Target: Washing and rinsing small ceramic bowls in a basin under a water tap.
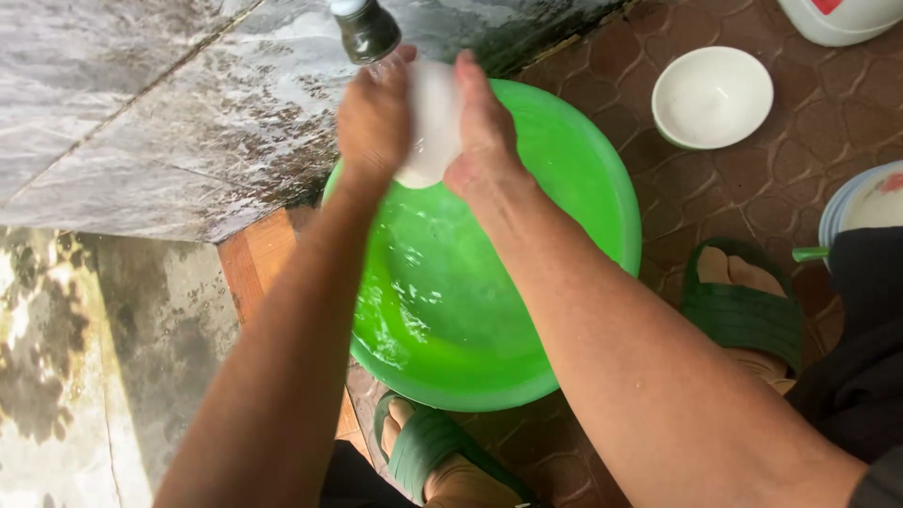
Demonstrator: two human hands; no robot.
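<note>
1. The left hand (pixel 374 115) grips the left side of a small white bowl (pixel 431 122), fingers curled round its wall, thumb near the rim by the tap
2. The white bowl sits between both palms, held up on edge rather than flat, its long axis running near to far, directly under the dark tap nozzle (pixel 365 30) at the far edge; neither hand is nearer, both touch it
3. The right hand (pixel 482 127) presses flat along the bowl's right side, fingers stretched toward the far wall, closed against the bowl rather than open
4. Below the hands lies a round green plastic basin (pixel 602 188), glossy and smooth, with a shallow layer of rippling water in its near left part
5. To the left, the wet tiled wall (pixel 141 113) is grey, streaked and shiny
6. The floor (pixel 800 132) on the right is brown with a raised hexagon pattern
7. Far right of the basin, another white bowl (pixel 712 97) stands upright and apart on the floor, glazed and smooth
8. Green ribbed sandals (pixel 743 315) flank the basin near and right
</note>
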